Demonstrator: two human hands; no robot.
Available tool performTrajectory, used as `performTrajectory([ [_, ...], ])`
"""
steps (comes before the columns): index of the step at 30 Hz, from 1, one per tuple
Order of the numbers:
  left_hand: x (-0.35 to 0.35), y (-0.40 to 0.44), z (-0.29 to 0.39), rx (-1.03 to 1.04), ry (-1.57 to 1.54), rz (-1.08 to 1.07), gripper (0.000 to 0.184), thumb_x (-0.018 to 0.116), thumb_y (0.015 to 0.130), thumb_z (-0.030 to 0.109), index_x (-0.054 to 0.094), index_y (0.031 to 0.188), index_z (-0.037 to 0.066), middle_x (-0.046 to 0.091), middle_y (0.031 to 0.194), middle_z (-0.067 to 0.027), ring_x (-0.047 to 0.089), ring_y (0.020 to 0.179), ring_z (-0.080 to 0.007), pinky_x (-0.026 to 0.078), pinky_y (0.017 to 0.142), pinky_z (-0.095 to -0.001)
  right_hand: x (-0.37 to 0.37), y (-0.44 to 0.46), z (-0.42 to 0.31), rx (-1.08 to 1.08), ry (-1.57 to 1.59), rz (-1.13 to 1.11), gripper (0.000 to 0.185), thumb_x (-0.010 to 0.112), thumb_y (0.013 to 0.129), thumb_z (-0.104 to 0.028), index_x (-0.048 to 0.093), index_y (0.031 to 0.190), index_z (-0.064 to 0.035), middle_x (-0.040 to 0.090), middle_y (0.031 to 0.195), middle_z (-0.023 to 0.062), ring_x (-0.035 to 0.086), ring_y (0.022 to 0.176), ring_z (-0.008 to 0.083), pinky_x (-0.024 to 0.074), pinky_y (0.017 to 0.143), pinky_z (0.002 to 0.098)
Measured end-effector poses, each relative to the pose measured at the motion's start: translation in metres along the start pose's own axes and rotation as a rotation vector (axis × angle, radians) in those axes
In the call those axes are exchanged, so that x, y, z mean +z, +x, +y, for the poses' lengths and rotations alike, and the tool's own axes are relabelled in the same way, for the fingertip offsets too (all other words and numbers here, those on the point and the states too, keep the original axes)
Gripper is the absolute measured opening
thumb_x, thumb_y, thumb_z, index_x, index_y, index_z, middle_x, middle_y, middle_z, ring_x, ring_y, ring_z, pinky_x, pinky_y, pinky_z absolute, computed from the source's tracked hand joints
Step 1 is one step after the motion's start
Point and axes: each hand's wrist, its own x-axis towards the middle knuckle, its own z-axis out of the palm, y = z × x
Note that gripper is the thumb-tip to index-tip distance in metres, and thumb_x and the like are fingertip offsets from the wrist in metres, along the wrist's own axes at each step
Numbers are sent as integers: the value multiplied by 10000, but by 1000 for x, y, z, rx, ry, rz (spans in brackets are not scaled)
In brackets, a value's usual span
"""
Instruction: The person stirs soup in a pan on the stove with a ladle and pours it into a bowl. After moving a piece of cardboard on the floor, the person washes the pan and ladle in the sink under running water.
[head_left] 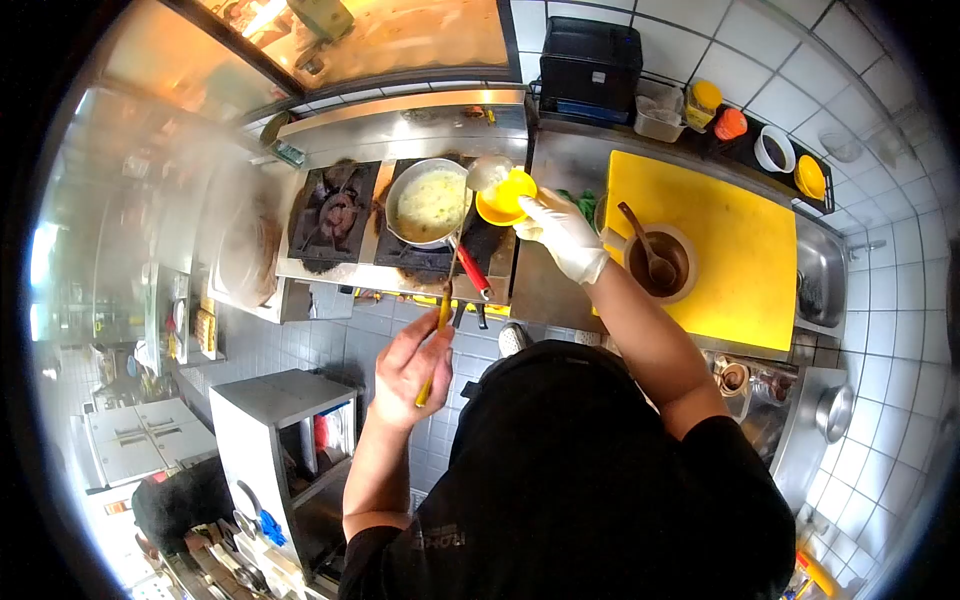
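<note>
Fingers [412, 342] closed, your left hand [405, 372] grips the ladle [488, 172], its head beside the yellow bowl [495, 209] your gloved right hand [566, 236] pinches.

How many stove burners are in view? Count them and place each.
2: the left burner, uncovered; the right burner, mostly hidden under the pan. Others may be hidden.

Stove [365, 271]: pan [394, 215] sat on right burner [414, 257] | table [553, 285]: yellow board [745, 260] lay flat, pot [691, 268] seemingly on it
</note>
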Motion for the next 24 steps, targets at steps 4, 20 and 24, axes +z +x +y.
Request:
performTrajectory([
  [4, 1, -4, -1, 201, 146, -118, 415, 750, 695, -58, 708, 1102, 12, 646, 1234, -233, 725, 1028, -383, 632, 845, -424, -4, 0, 0, -13, 26, -20, 336, 626, 1052, -207, 612, 1349, -51, 686, 1158, 2, 650, 910, 70, 543, 811, 230],
  [20, 33, -18, -34, -363, -421, 555, 213, 565, 1046, 125, 674, 1111, -46, 684, 1176, -232, 670, 1125, -335, 551, 957, -441, -10, -6, -4, -5, 50, 26, 314, 621, 1049, -172, 614, 1333, -39, 677, 1104, 7, 636, 890, 77, 543, 786, 236],
  [24, 37, -13, -58, -431, -178, 421, 171, 553, 1022, 20, 672, 1126, -45, 692, 1138, -206, 693, 1069, -312, 566, 924, -423, -25, -13, -5, -15, 103, 57, 325, 644, 1035, -179, 626, 1330, -44, 691, 1082, 3, 645, 838, 68, 542, 738, 220],
])
